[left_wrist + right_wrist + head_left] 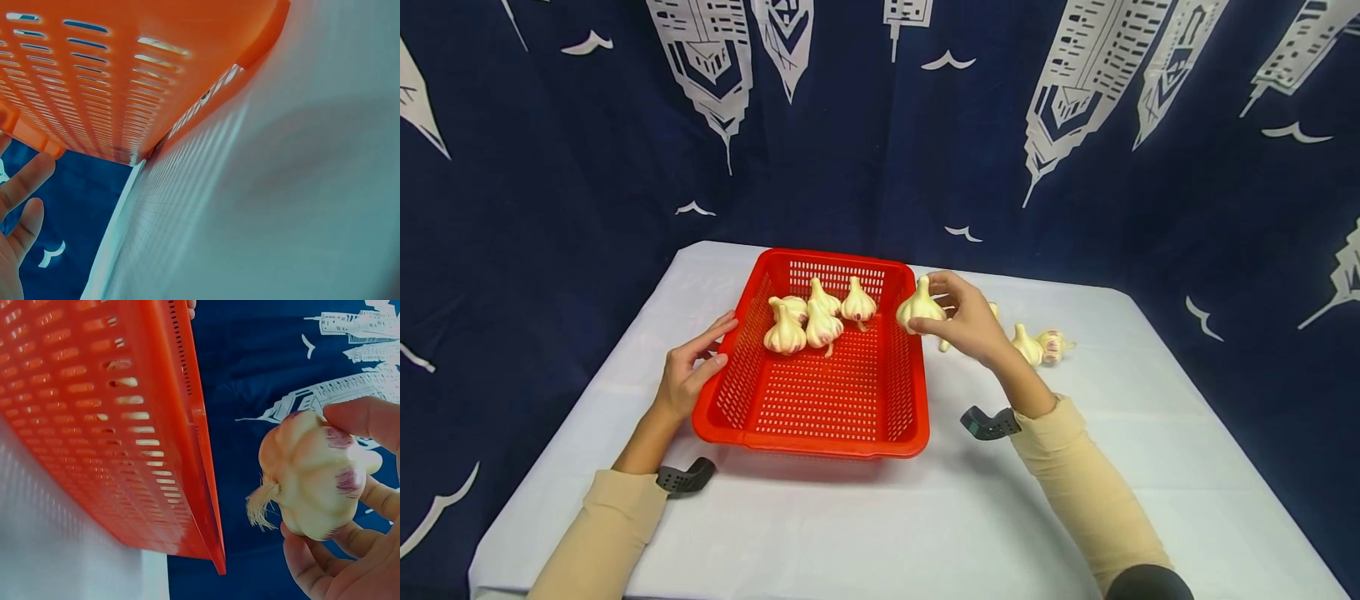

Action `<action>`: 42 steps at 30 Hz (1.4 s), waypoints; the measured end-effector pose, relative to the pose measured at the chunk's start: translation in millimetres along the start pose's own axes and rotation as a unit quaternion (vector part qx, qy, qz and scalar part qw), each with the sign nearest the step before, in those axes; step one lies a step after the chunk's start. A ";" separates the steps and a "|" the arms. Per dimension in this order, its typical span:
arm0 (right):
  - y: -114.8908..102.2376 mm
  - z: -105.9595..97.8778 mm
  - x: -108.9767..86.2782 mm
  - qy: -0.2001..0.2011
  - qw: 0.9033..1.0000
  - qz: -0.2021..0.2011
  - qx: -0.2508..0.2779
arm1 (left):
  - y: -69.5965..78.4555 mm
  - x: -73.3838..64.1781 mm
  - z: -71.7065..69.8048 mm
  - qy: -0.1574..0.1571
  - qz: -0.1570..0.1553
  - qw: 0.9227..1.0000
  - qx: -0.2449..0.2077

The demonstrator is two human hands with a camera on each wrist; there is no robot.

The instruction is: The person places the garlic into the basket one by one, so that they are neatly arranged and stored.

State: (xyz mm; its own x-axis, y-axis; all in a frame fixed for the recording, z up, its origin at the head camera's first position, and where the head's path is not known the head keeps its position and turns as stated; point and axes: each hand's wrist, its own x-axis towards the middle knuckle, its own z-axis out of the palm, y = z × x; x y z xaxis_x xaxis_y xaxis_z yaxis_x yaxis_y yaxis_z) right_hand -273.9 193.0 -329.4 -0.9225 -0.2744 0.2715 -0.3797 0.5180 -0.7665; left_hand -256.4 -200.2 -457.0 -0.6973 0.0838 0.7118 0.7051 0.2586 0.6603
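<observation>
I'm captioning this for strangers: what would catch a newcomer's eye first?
The bright red basket on the white table, with garlic bulbs grouped inside, stands out first. Next comes the single garlic bulb held in the right hand at the basket's right edge. Behind, dark blue cloth shows white buildings upside down.

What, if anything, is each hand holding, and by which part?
The right hand holds a garlic bulb around its rounded body, not the stem. The left hand only touches the red basket at its left rim.
</observation>
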 end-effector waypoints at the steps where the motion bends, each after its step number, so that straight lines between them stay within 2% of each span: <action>1: -1.2 1.3 1.1 0.001 1.000 -0.001 0.004 | -0.4 -0.1 -0.2 0.000 0.001 1.000 -0.003; 15: -12.2 16.6 17.5 0.011 1.000 -0.013 0.023 | 1.6 -1.2 -0.7 -0.005 -0.002 1.000 -0.002; 20: -19.2 21.3 25.2 0.012 0.999 -0.029 0.024 | 1.9 -1.7 -0.4 -0.004 -0.003 1.000 0.000; 24: -27.1 25.3 31.9 0.008 0.998 -0.038 0.049 | 3.1 -0.5 -0.6 -0.004 0.001 1.000 -0.002; 28: -33.5 30.9 38.6 0.003 0.997 -0.033 0.076 | 4.2 0.3 -0.9 -0.005 0.004 1.000 -0.003; 42: -39.2 59.1 59.1 -0.003 0.996 -0.008 0.085 | 1.3 0.2 -1.4 -0.008 -0.001 1.000 0.001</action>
State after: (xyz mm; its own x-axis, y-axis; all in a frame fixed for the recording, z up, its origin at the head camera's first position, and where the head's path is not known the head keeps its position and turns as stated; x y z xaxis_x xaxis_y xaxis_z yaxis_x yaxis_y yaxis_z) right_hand -309.5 108.6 -317.7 -0.9160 -0.2867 0.2805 -0.3757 0.3684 -0.8504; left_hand -255.4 -201.2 -455.6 -0.7012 0.0977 0.7063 0.7029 0.2608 0.6617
